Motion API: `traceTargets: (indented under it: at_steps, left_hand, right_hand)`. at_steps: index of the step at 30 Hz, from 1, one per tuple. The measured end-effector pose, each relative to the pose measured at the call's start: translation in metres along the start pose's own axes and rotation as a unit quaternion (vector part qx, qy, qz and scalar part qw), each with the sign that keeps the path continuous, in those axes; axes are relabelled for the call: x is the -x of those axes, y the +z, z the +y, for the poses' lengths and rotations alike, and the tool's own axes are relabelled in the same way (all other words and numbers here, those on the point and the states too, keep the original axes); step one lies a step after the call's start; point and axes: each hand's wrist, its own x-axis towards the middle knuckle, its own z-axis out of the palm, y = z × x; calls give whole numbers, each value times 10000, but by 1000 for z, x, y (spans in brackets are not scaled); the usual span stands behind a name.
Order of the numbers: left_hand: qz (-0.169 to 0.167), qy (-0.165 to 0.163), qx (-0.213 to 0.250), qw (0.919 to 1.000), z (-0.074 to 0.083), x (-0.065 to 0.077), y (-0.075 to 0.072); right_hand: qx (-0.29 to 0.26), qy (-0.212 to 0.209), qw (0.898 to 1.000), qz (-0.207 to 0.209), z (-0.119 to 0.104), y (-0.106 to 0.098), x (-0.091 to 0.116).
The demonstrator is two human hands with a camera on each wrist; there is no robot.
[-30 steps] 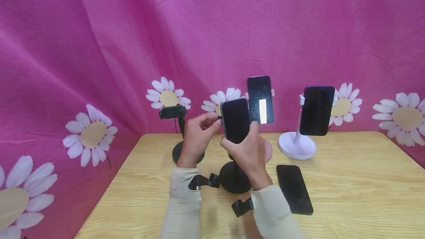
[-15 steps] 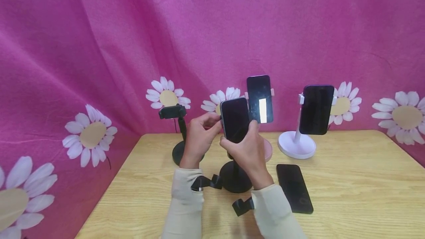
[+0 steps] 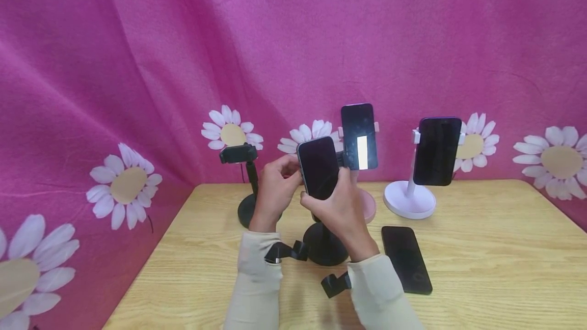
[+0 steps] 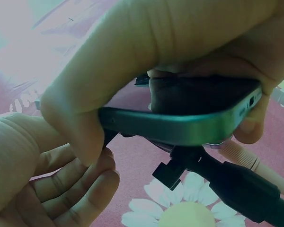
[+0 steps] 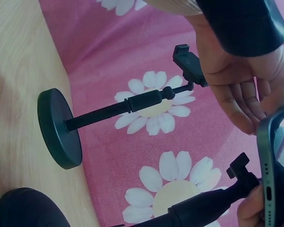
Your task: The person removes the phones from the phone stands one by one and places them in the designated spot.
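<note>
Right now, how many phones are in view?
4: held phone at the front black stand, second phone on the pink stand, third phone on the white stand, fourth phone flat on the table. Others may be hidden.

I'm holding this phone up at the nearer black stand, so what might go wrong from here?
The held phone might slip if your right hand lets go: I can't tell whether the nearer black stand grips it. Swinging it rightward might bump the upright phone on the pink stand, just behind. Your right sleeve overlaps the loose phone in the head view and might brush it.
</note>
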Motion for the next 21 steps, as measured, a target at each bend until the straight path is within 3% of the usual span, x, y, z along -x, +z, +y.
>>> traceTargets:
  at_steps: [14, 21]
  left_hand:
    - [69, -28, -105, 9999, 1, -1, 2]
    - [-185, -271, 219, 9992, 2, 2, -1]
  right_hand:
    - [456, 158, 9987, -158, -8, -13, 7]
    - [568, 247, 9980, 115, -3, -38, 7]
